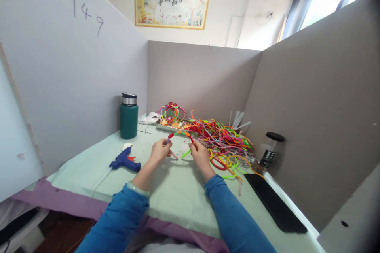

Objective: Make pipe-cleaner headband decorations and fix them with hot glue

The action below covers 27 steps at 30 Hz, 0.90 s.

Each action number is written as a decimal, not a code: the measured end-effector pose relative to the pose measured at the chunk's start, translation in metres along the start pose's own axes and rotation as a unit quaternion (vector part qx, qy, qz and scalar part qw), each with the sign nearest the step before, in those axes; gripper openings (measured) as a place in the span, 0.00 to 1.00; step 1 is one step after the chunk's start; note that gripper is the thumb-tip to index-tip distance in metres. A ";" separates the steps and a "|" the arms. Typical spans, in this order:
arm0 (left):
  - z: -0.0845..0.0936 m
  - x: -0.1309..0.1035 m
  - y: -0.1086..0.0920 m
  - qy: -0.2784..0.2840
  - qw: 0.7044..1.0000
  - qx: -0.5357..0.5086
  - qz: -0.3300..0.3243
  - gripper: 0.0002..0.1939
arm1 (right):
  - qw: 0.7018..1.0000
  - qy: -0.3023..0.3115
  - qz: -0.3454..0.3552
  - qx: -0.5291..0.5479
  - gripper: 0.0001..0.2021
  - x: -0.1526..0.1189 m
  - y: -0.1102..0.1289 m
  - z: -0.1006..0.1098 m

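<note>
My left hand (161,151) and my right hand (201,154) hold the two sides of a headband-like arc (179,133) above the table. The arc is covered in coloured fuzzy pipe cleaner, red, green and orange along its top. Its pink lower end sticks out below my left fingers, its light green end beside my right fingers. Both hands are closed in a pinch on it. Behind it, several similar finished-looking hoops (172,112) stand in a metal tray (169,128). To the right of the tray lies a tangled heap of pipe cleaners (219,134).
A blue glue gun (124,161) lies left of my hands, with a green bottle (129,118) behind it. On the right are a dark-lidded clear jar (269,150) and a black phone-like slab (274,203). Grey partition panels (202,75) enclose the table.
</note>
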<state>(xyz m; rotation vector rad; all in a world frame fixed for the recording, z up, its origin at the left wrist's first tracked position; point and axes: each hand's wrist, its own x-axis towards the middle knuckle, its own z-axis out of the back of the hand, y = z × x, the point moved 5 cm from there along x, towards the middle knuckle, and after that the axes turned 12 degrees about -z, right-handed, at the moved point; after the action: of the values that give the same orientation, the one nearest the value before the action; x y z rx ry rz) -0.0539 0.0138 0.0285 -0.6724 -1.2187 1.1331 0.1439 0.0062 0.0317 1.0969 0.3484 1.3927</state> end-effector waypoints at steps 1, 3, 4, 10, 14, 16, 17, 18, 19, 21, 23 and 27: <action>0.000 0.000 0.000 0.004 1.000 0.008 0.005 0.07 | 1.000 0.004 -0.006 -0.010 0.15 0.000 -0.001 -0.001; 0.000 -0.001 0.000 0.014 1.000 0.020 0.018 0.08 | 1.000 0.007 -0.018 -0.021 0.14 0.000 -0.002 -0.001; 0.000 -0.001 0.000 0.019 0.999 0.025 0.022 0.09 | 0.999 0.006 -0.025 -0.024 0.14 0.000 -0.002 -0.001; -0.001 -0.002 -0.002 0.036 0.998 0.055 0.015 0.08 | 0.996 -0.008 -0.047 -0.080 0.14 0.001 -0.002 0.002; -0.003 -0.001 0.001 0.041 0.998 0.050 0.012 0.08 | 0.989 0.009 -0.068 -0.134 0.13 0.002 -0.005 0.001; -0.005 -0.001 0.002 0.057 0.996 0.060 0.014 0.09 | 0.986 0.014 -0.079 -0.146 0.13 0.003 -0.007 0.001; -0.006 -0.001 0.002 0.067 0.995 0.074 0.015 0.09 | 0.985 0.017 -0.083 -0.150 0.13 0.004 -0.008 0.001; -0.006 -0.002 0.002 0.078 0.993 0.091 0.016 0.10 | 0.984 0.020 -0.085 -0.154 0.13 0.004 -0.008 0.001; -0.007 -0.002 0.002 0.089 0.990 0.108 0.018 0.10 | 0.983 0.023 -0.086 -0.158 0.13 0.004 -0.009 0.001; -0.009 -0.004 0.002 0.107 0.986 0.122 0.026 0.10 | 0.983 0.027 -0.087 -0.160 0.13 0.004 -0.010 0.000; -0.011 -0.005 0.002 0.122 0.986 0.110 0.036 0.10 | 0.984 0.025 -0.089 -0.153 0.14 0.004 -0.011 -0.001; -0.016 -0.010 0.000 0.136 0.984 0.096 0.069 0.11 | 0.988 0.025 -0.091 -0.118 0.14 0.008 -0.015 -0.004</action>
<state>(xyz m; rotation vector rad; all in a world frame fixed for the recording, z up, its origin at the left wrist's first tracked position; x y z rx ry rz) -0.0385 0.0071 0.0209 -0.7450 -0.8300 1.2114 0.1511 0.0177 0.0210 0.8162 0.3039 1.2645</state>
